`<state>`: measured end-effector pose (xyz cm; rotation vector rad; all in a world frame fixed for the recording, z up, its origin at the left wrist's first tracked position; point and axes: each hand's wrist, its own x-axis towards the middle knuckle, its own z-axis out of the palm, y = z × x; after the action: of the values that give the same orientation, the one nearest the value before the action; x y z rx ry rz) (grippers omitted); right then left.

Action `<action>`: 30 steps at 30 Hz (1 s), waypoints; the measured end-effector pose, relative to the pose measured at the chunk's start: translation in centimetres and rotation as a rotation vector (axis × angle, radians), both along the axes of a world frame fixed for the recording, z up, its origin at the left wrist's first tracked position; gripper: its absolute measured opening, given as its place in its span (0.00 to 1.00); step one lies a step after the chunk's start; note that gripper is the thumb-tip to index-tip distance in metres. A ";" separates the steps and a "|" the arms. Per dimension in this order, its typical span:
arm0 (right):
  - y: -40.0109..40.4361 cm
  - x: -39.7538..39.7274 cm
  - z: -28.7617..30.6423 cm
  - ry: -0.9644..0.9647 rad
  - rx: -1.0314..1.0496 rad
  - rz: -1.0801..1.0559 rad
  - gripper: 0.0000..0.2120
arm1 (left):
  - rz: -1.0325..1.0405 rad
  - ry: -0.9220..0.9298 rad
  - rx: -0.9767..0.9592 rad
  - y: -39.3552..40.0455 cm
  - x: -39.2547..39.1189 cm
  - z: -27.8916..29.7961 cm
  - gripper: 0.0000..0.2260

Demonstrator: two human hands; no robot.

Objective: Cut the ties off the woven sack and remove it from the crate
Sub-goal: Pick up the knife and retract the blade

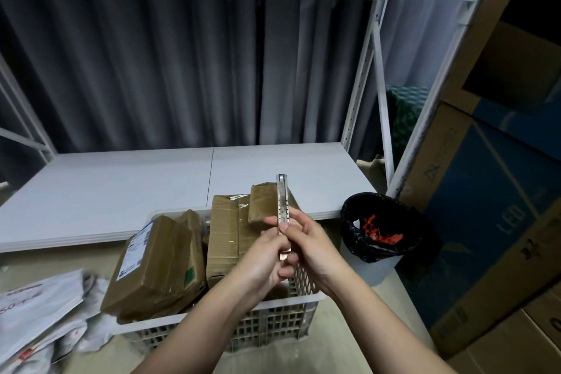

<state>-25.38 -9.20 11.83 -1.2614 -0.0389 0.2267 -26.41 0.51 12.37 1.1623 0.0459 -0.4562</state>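
Note:
A white lattice crate (273,325) stands on the floor, filled with several brown taped parcels (158,264). Above its right side both hands hold a metal utility knife (283,206) upright. My left hand (262,258) grips its lower handle. My right hand (309,243) pinches the knife's middle with thumb and fingers. The white woven sack (39,313) lies crumpled on the floor left of the crate, outside it.
A bin lined with a black bag (379,234) holds red cut ties (376,231) right of the crate. A low white shelf board (151,185) runs behind it. Large cardboard boxes (491,222) stand at the right, against a white rack post (425,100).

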 end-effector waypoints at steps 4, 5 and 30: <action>-1.4 0.7 -0.2 -0.004 -0.018 -0.116 0.10 | -0.058 -0.010 -0.024 0.5 0.1 -0.4 0.11; -1.7 0.8 -0.3 -0.004 -0.028 -0.129 0.09 | -0.051 -0.004 -0.026 0.4 0.1 -0.6 0.10; -14.4 19.2 -12.5 0.447 -0.306 -0.156 0.09 | -0.660 -0.738 1.972 -14.5 17.7 -7.3 0.24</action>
<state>-6.16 -23.59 -0.69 -1.4832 0.4925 0.3846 -8.73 -13.95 5.11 3.2748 -0.7062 -0.4531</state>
